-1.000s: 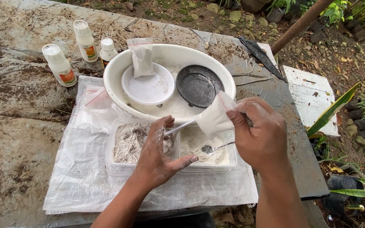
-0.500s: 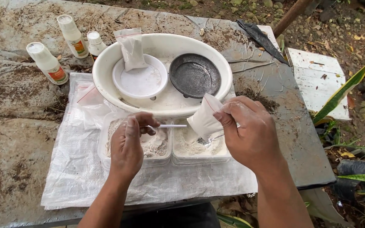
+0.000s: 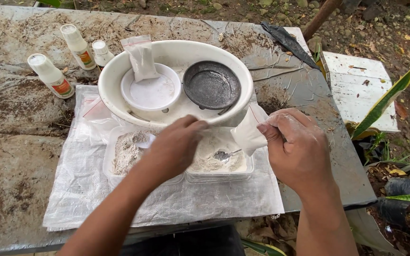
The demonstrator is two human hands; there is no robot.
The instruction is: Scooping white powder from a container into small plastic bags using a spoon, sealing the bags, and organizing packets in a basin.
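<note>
Hands in the lower middle of the head view, over two clear trays on a white woven sheet [image 3: 167,208]. Right hand [image 3: 297,151], centre right, pinches a small white powder bag [image 3: 247,132] shut-fisted between thumb and fingers — bag tilted over the right tray [image 3: 219,163]. Metal spoon [image 3: 224,154] lies in that tray's white powder, bowl near the bag's lower edge; can't tell whether anything touches its handle. Left hand [image 3: 174,147], centre frame, palm down with fingers curled above the gap between the trays — whether it grips anything can't be told, its underside is hidden. Left tray [image 3: 129,151] holds greyish powder, partly covered by that hand. Above the trays, a large white basin [image 3: 119,76] with a small white dish [image 3: 150,92] and a dark round pan [image 3: 211,85] inside; a second powder bag [image 3: 141,57] leans on the dish. Upper left, three small white bottles [image 3: 77,45] stand on the stained grey table [image 3: 20,118]. Far right, a white board [image 3: 357,85] on the dirt, green leaves beside it.
</note>
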